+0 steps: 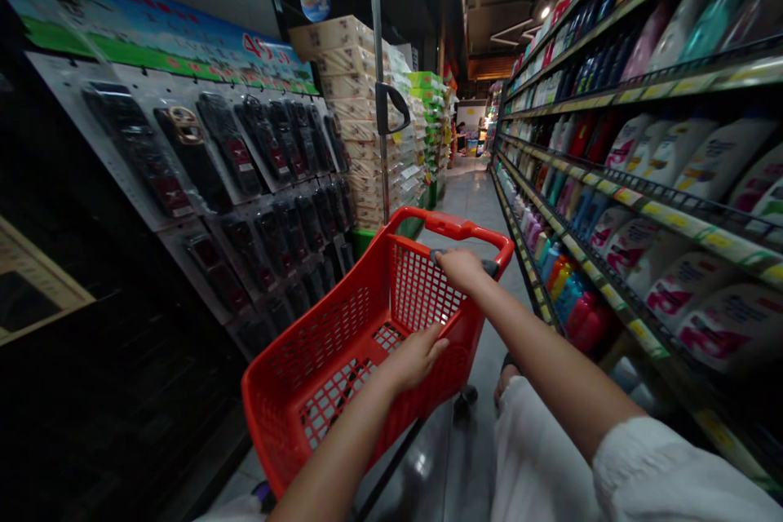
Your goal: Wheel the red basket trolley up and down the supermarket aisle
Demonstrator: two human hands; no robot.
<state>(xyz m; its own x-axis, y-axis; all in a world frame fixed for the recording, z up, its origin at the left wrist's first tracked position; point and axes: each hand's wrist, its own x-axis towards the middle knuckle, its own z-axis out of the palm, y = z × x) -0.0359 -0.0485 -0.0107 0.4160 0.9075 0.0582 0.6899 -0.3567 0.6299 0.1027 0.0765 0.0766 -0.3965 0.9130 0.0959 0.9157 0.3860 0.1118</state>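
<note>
A red plastic shopping basket on wheels stands tilted in a shop aisle in front of me, with nothing in it. My right hand is closed round a grey grip on the basket's far rim. My left hand rests on the near side wall of the basket, fingers curled over its edge. A tall metal pull pole with a black handle rises behind the basket.
Shelves of shampoo and lotion bottles line the right side. On the left hangs a display of dark packaged items, with stacked cartons beyond. The tiled aisle floor runs ahead. My foot shows below.
</note>
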